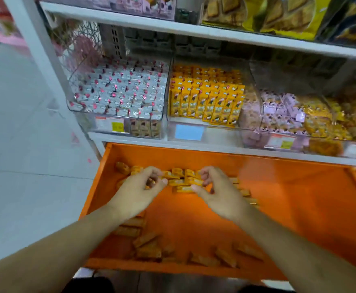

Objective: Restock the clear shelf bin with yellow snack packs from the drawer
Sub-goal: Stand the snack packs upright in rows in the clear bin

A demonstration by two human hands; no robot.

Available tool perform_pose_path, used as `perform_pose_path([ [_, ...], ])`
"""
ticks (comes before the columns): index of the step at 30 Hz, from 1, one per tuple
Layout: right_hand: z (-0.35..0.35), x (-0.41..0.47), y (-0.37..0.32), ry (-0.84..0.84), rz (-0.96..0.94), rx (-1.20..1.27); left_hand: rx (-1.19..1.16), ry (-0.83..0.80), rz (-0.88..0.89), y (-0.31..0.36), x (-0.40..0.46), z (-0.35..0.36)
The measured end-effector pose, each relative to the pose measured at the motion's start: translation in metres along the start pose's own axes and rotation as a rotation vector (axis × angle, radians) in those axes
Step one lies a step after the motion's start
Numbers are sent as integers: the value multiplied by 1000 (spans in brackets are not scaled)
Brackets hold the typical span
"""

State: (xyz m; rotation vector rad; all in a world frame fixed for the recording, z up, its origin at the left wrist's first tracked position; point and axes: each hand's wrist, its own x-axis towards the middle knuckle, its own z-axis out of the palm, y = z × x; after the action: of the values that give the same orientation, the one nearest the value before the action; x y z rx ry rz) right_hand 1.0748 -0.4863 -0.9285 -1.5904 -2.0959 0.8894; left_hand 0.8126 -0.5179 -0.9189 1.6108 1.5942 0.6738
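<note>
A white shelf unit (194, 32) fills the upper part of the view, and below its lower board an orange drawer (278, 208) stands pulled out toward the person. On the lower shelf sit clear bins side by side. The bin at the left end (118, 94) holds silver-and-pink packs. The middle clear shelf bin (206, 130) holds yellow snack packs (206, 98) standing upright in tight rows that fill its left and middle; its right side is less full. The bin to the right (289, 115) holds pale purple and golden packets mixed together. The shelf above carries larger yellow bags (278, 15).

Inside the drawer, loose yellow packs (179, 178) lie in a cluster near the back edge toward the left corner, and more packs (147, 244) lie scattered along the front edge.

Both forearms reach over the front edge into the drawer. The left hand (139, 191) hovers at the back cluster, fingers curled with thumb and fingertips drawn together; whether this grip pinches a pack I cannot tell. The right hand (217, 191) is just beside it, fingers curled down onto the same cluster, its grip equally unclear.
</note>
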Motion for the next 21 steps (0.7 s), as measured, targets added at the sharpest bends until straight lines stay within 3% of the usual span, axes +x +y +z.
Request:
perform_pose_path([
  [6, 55, -20, 61, -326, 181, -124, 241, -199, -187, -79, -1, 16],
  [14, 123, -3, 68, -790, -37, -187, 438, -598, -201, -139, 16, 57],
  [17, 151, 0, 70, -871, -35, -199, 458, -666, -191, -157, 20, 76],
  [21, 175, 0, 82, -851, -62, -352, 464, -662, -127, -165, 26, 95],
])
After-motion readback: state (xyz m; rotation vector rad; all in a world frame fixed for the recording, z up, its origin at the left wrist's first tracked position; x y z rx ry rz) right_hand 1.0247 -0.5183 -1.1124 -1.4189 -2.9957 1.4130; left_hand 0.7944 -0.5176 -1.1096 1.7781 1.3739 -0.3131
